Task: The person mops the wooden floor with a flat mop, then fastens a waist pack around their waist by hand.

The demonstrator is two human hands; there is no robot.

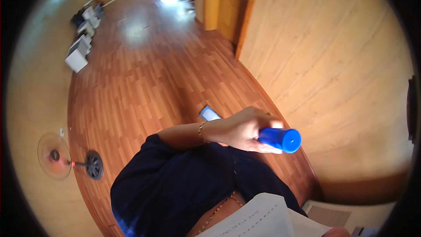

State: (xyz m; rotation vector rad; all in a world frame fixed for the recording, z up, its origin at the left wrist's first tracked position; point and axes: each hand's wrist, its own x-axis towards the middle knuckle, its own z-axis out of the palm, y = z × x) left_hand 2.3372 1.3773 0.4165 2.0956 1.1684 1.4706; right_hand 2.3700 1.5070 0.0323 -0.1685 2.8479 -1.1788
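Note:
My left arm reaches across in front of my body. The left hand (247,127) is closed around a blue cylinder (280,139), a little blurred, with its smooth round end poking out past the fingers to the right. Most of its length is hidden in the grip. At the bottom edge a white printed sheet (263,219) lies close to the camera, folded or creased. Beside its right end shows a small patch of skin, perhaps my right hand (337,232), with its fingers out of sight. I cannot make out whether it holds the sheet.
A dark-edged rectangle (209,113) with a pale face shows behind my wrist. On the left a fan (54,155) stands on a round black base (94,165). White boxes (78,56) line the left wall. Wooden wall panels (324,61) rise on the right; a cream casing (351,215) is low right.

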